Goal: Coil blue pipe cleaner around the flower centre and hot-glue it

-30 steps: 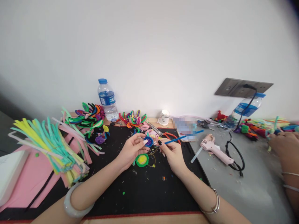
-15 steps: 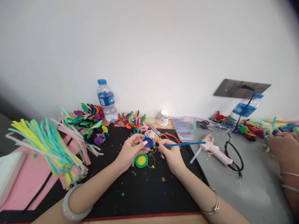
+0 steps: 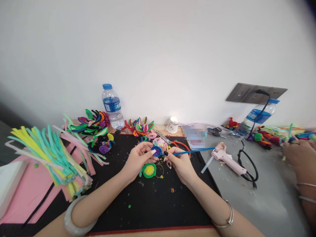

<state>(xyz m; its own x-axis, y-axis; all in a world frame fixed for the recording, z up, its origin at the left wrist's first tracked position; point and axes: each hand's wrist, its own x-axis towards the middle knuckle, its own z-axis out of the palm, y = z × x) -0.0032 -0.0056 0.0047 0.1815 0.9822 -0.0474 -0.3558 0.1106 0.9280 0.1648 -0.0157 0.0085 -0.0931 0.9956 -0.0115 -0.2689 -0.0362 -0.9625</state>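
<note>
Black fabric mat [image 3: 148, 210], frame centre: left hand [image 3: 136, 159] pinching blue-and-purple round coil [image 3: 157, 152], right hand [image 3: 183, 164] pinching blue fuzzy strip [image 3: 195, 151], extended rightward.

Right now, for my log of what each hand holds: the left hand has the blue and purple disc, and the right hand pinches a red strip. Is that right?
Not quite: the strip in the right hand is blue, not red, as the head view shows. The left hand does hold the blue and purple disc.
</note>
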